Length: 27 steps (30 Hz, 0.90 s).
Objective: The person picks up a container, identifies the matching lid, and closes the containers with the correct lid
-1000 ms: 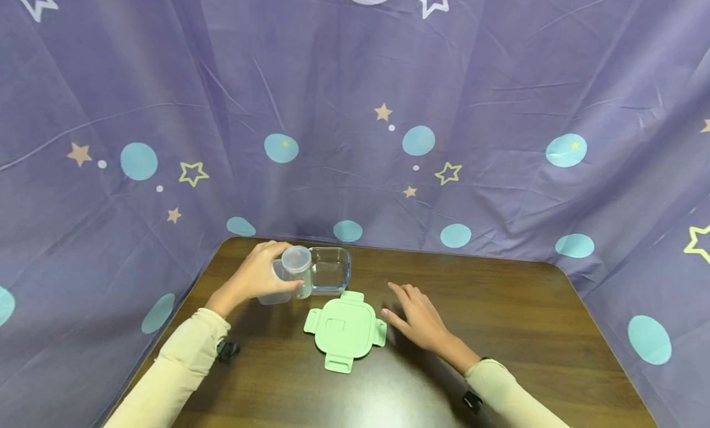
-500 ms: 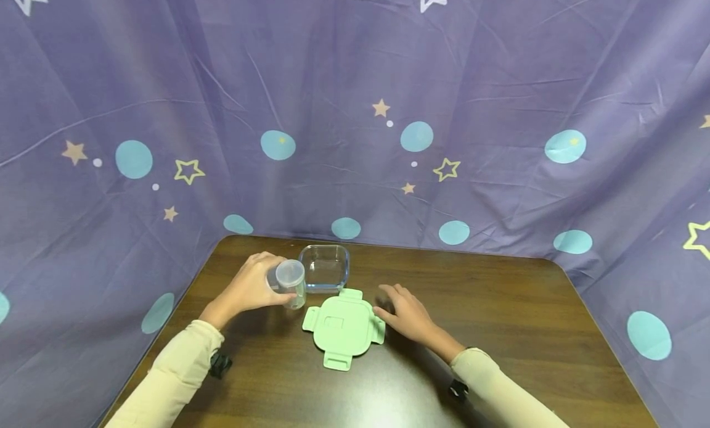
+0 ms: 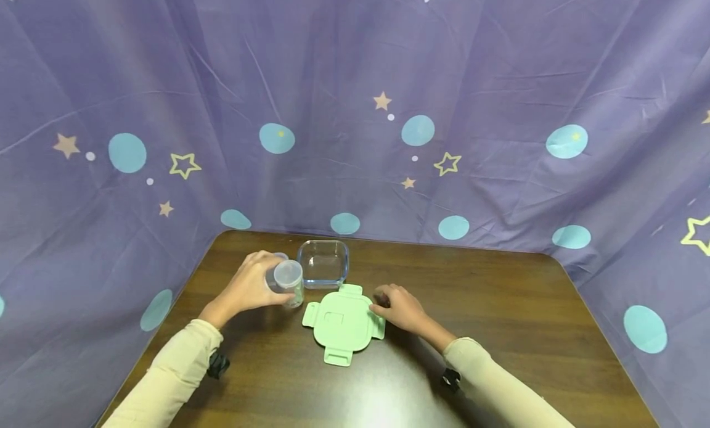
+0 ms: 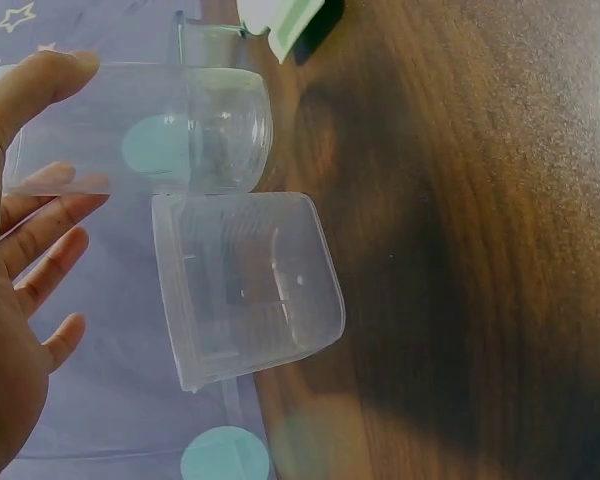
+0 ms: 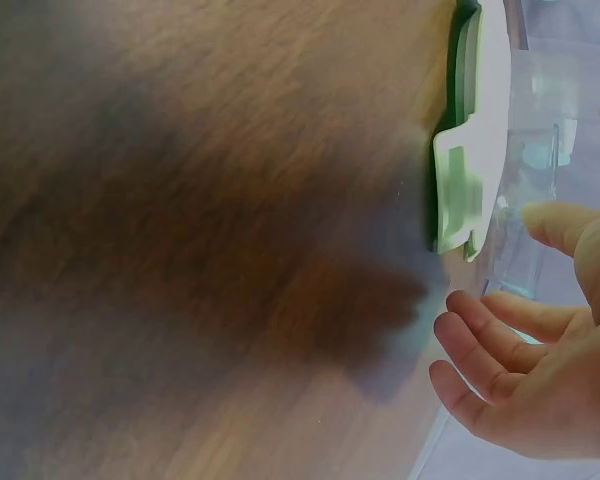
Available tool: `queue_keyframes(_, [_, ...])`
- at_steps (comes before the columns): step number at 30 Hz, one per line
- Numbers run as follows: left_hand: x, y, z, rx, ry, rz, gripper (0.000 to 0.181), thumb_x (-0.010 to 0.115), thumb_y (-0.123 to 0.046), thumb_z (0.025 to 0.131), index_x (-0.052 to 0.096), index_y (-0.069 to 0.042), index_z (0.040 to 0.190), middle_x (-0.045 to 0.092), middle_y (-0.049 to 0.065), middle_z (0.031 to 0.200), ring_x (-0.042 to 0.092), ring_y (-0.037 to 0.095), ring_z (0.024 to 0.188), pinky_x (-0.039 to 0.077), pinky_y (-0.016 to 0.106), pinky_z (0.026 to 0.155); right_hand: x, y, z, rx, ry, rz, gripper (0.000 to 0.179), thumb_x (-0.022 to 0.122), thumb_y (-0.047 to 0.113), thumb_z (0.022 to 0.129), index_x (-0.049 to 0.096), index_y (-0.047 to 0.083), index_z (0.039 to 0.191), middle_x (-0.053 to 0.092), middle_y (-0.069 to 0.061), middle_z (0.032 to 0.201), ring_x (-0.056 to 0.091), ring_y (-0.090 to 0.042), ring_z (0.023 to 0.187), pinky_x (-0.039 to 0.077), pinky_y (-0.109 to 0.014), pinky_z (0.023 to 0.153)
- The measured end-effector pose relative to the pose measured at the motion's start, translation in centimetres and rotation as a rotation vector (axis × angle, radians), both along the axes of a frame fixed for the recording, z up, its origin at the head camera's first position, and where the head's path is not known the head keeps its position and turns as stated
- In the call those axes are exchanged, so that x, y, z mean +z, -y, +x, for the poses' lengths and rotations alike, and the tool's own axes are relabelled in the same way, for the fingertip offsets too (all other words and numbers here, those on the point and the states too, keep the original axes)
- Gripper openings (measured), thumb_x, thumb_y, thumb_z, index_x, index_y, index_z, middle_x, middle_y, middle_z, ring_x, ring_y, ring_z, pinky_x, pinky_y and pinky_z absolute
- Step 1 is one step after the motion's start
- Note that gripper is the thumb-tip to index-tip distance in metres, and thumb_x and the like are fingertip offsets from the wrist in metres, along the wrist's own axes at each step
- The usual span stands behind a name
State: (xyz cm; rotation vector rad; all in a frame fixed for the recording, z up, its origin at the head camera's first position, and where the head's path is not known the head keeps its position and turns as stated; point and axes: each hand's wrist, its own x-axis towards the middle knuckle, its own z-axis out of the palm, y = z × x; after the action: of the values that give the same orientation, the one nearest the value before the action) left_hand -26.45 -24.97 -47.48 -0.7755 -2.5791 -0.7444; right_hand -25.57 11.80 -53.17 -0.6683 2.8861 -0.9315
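Observation:
Between the thumb and fingers of my left hand (image 3: 249, 286) is a clear round plastic jar (image 3: 289, 275), upright, with a translucent lid on top. Close beside it stands a clear plastic box (image 4: 250, 290), mostly hidden behind the hand in the head view. A light green lid (image 3: 341, 323) with side locking flaps lies flat on the table. My right hand (image 3: 403, 308) is at the lid's right flap, palm inward and fingers loosely bent, holding nothing. In the right wrist view its thumb and fingers are apart, near the green flap (image 5: 465, 190).
A square glass container (image 3: 324, 282) sits behind the green lid, to the right of the jar. The brown wooden table (image 3: 488, 329) extends to the right. A purple patterned curtain (image 3: 344, 58) hangs along the table's back and sides.
My left hand has brought the jar slightly left and nearer to me. My right hand has moved left to the green lid's right flap, its fingers bending more.

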Motion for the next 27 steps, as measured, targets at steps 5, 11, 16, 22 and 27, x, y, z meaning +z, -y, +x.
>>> queue_keyframes(5, [-0.1,0.1,-0.1,0.007,0.012,-0.015,0.066,0.099,-0.036,0.055,0.074,-0.010,0.110,0.073,0.012,0.117,0.061,0.030,0.109,0.038,0.056,0.104,0.1,0.3,-0.2,0.006,0.025,-0.014,0.035,0.075,0.028,0.092,0.072,0.004,0.117,0.069,-0.008,0.096,0.059,-0.018,0.085,0.048,-0.034,0.068])
queue_keyframes(11, [-0.7,0.0,-0.4,0.009,0.011,-0.036,0.067,0.099,-0.036,0.055,0.073,-0.009,0.109,0.073,0.011,0.114,0.061,0.032,0.110,0.039,0.056,0.103,-0.1,0.5,-0.4,0.002,0.038,-0.016,0.034,0.075,0.028,0.092,0.072,0.004,0.117,0.068,-0.008,0.096,0.056,-0.016,0.084,0.047,-0.033,0.067])
queue_keyframes(16, [-1.1,0.0,-0.5,0.018,0.013,-0.064,0.069,0.098,-0.037,0.055,0.072,-0.008,0.112,0.073,0.011,0.112,0.060,0.034,0.112,0.041,0.057,0.103,-0.2,0.7,-0.6,0.007,0.040,-0.010,0.030,0.074,0.028,0.093,0.073,0.006,0.113,0.066,-0.004,0.092,0.052,-0.014,0.081,0.045,-0.031,0.067])
queue_keyframes(22, [-1.2,-0.1,-0.7,0.014,0.024,-0.088,0.070,0.097,-0.038,0.056,0.072,-0.008,0.114,0.073,0.011,0.112,0.060,0.036,0.115,0.040,0.058,0.106,-0.1,0.9,-0.7,-0.010,0.053,0.002,0.035,0.076,0.028,0.091,0.073,0.005,0.117,0.069,-0.005,0.095,0.056,-0.014,0.083,0.049,-0.034,0.067])
queue_keyframes(27, [-1.6,-0.1,-0.9,0.016,0.020,-0.094,0.068,0.097,-0.038,0.055,0.072,-0.007,0.112,0.074,0.011,0.111,0.060,0.041,0.119,0.039,0.060,0.108,0.0,1.1,-0.7,-0.014,0.057,0.014,0.036,0.078,0.028,0.089,0.073,0.004,0.115,0.069,-0.007,0.092,0.056,-0.013,0.078,0.048,-0.032,0.065])
